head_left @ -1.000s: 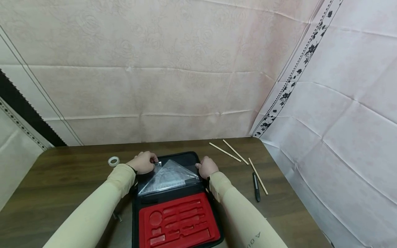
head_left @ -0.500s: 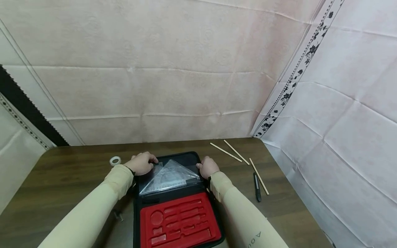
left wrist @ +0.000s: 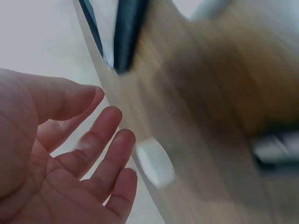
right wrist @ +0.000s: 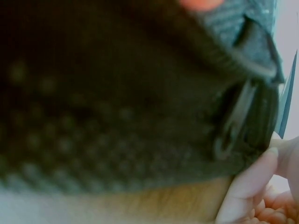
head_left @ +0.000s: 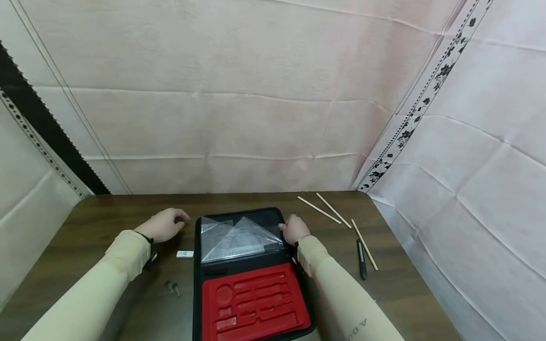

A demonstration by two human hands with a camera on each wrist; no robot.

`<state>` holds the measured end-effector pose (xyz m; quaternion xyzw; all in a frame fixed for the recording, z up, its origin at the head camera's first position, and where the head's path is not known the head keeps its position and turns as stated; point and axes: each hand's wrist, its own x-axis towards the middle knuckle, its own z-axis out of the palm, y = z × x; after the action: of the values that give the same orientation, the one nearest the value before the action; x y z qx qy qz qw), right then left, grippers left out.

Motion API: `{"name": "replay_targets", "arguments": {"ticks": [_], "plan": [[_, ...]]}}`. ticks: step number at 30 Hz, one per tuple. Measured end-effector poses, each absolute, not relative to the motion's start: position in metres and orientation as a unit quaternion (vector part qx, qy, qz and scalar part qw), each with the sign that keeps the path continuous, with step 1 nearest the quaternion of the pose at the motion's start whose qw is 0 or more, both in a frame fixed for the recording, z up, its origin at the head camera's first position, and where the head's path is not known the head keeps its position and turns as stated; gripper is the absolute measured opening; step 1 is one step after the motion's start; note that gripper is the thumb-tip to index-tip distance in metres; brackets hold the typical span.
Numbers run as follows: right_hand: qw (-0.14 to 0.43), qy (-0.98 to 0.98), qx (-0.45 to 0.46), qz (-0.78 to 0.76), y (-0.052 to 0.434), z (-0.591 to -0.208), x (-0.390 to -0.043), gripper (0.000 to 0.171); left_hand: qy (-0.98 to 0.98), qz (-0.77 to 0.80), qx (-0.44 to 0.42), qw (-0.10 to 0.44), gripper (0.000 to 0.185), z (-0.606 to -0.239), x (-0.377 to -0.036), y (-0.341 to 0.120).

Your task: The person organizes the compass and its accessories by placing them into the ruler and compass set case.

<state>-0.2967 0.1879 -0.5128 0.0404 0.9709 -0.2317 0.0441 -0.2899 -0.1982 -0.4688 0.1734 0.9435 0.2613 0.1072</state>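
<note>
A black zip case (head_left: 239, 215) lies open on the dark wooden table (head_left: 106, 213). Its near half holds a red moulded tray (head_left: 256, 298); clear set squares (head_left: 239, 239) lie on its far half. My right hand (head_left: 293, 228) grips the case's right edge, and the right wrist view shows its fingertips (right wrist: 247, 196) against the black fabric (right wrist: 117, 93). My left hand (head_left: 164, 224) hovers over the table left of the case, fingers relaxed and holding nothing. In the blurred left wrist view a small white roundish thing (left wrist: 155, 162) sits just beyond the fingers (left wrist: 100, 151).
A small white block (head_left: 185, 254) lies beside the case's left edge, and a small metal piece (head_left: 172, 286) lies nearer me. Three thin wooden sticks (head_left: 334, 210) and a black pen (head_left: 361, 258) lie to the right. Cloth-covered walls close the back and right.
My left hand has let go of the set squares and moved left over the table. A small white block now shows beside the case. The right hand stays on the case's edge.
</note>
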Motion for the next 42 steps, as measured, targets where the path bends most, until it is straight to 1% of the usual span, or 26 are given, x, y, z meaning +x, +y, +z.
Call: {"name": "replay_targets", "arguments": {"ticks": [4,13,20,24,30,37,39,42], "plan": [[0.049,0.969,0.047,-0.237,0.194,-0.511,-0.297,0.025,0.940,0.270,0.176,0.113,0.024,-0.470,-0.283,-0.210],[0.046,0.966,0.054,-0.248,0.203,-0.513,-0.297,0.026,0.938,0.267,0.175,0.136,0.025,-0.470,-0.268,-0.217],[0.042,0.968,0.053,-0.242,0.201,-0.514,-0.296,0.026,0.946,0.226,0.166,0.165,0.035,-0.476,-0.260,-0.229],[0.032,0.969,0.045,-0.240,0.200,-0.514,-0.297,0.026,0.948,0.220,0.146,0.176,0.036,-0.479,-0.258,-0.233],[0.040,0.970,0.042,-0.236,0.198,-0.514,-0.298,0.026,0.948,0.225,0.115,0.193,0.033,-0.482,-0.257,-0.236],[0.046,0.971,0.033,-0.231,0.191,-0.507,-0.297,0.040,0.949,0.223,0.119,0.190,0.030,-0.482,-0.255,-0.240],[0.045,0.969,0.032,-0.241,0.190,-0.504,-0.296,0.040,0.948,0.222,0.116,0.196,0.029,-0.482,-0.254,-0.242],[0.045,0.961,0.053,-0.268,0.191,-0.500,-0.294,0.045,0.948,0.218,0.115,0.199,0.026,-0.482,-0.255,-0.243]]}}
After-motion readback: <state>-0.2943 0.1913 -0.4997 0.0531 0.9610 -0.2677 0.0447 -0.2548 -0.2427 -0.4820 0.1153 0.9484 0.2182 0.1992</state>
